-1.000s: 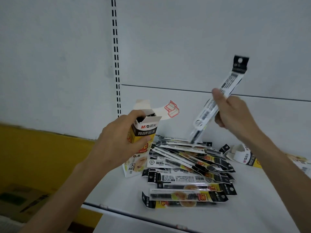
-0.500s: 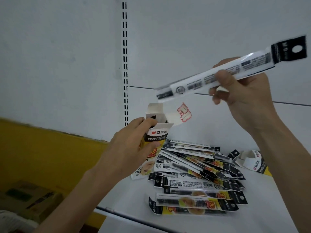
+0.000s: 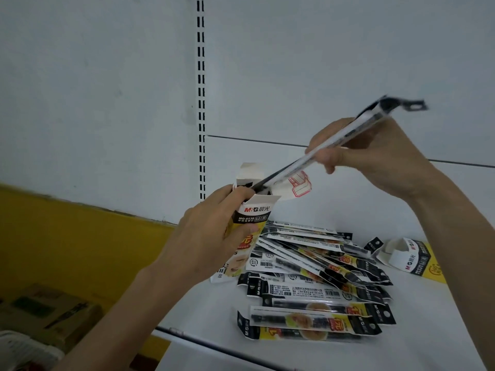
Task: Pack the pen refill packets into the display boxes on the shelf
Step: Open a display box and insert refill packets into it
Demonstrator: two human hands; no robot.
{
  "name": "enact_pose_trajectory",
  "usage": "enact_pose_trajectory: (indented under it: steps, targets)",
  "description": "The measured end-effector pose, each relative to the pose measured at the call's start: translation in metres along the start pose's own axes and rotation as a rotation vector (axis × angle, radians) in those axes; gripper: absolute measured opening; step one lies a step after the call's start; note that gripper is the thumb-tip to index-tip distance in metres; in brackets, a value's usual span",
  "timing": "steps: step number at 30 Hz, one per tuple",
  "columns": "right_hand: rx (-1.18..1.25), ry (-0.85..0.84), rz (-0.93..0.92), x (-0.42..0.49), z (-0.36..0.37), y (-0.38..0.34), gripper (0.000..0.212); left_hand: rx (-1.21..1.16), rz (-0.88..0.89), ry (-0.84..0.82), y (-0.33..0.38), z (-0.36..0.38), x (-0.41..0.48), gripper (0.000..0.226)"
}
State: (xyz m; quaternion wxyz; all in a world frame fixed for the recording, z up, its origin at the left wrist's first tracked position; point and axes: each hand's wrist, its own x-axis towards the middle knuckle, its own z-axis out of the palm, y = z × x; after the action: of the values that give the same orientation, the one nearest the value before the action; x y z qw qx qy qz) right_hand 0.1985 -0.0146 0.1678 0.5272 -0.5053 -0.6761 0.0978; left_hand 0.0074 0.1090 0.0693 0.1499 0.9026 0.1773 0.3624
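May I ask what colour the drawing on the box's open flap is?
The drawing is red on white, head view.

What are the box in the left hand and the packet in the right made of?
Box: looks like printed paperboard, slight sheen; creased flaps, plain white inside. Packet: probably clear glossy plastic film, black header end; looks see-through with glare, though motion-blurred.

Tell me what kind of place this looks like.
Probably a stationery shop: a white retail shelf with a slotted upright, a pile of pen refill packets, and a branded display box.
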Motion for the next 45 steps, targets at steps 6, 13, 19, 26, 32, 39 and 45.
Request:
enact_pose_trajectory:
  steps: [6,13,19,26,32,39,45]
  targets:
    - [-0.150,-0.065,0.123,0.013,0.021,0.006,0.017,0.026,0.008,-0.007,-0.001,0.003,0.001,0.041]
    - [-0.238,-0.123,0.191,0.020,0.016,-0.007,0.012,0.122,0.079,-0.017,0.004,0.003,-0.003,0.044]
    - [-0.257,-0.160,0.228,0.017,0.041,0.017,0.027,0.140,0.061,-0.015,0.005,0.004,0.000,0.054]
    - [-0.097,0.094,0.076,0.015,0.038,0.018,0.009,0.005,0.012,0.010,0.002,0.006,-0.002,0.070]
    - [-0.392,-0.020,0.178,0.009,0.053,0.033,0.008,-0.077,-0.097,0.035,0.000,0.011,0.000,0.087]
    - [-0.397,0.076,0.027,0.009,0.055,0.022,0.017,-0.098,-0.082,0.069,-0.003,0.012,0.001,0.088]
    - [-0.398,0.021,0.087,0.012,0.062,0.027,0.011,-0.072,-0.042,0.060,-0.007,0.009,0.000,0.081]
